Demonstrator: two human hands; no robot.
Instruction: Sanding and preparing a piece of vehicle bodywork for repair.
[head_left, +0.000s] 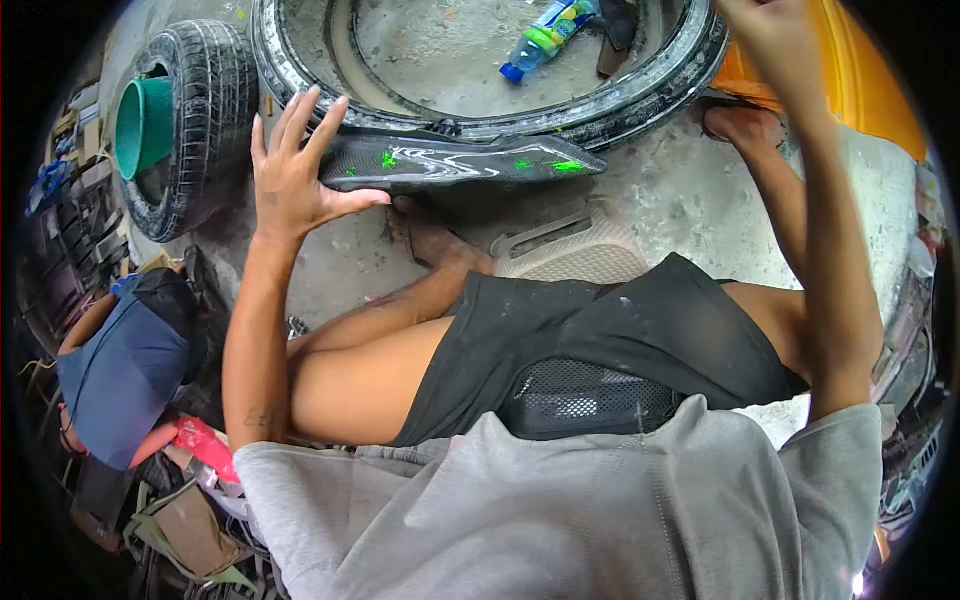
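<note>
Beyond the black shorts (590, 325), the left hand (298, 180) spreads its fingers, grasping nothing, before one end of a dark panel (455, 162) with white lines and green marks, beside a big tyre (660, 98). Leftward, a green bucket (148, 128) sits in an upright tyre (215, 105). Inside the big tyre lies a blue-capped bottle (548, 38), label green-and-yellow. The right hand (775, 32) is blurred; I cannot tell its grip.

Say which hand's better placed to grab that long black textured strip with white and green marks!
Probably the left hand: it's open by the long black strip, while the right hand is farther off, partly out of view.
</note>
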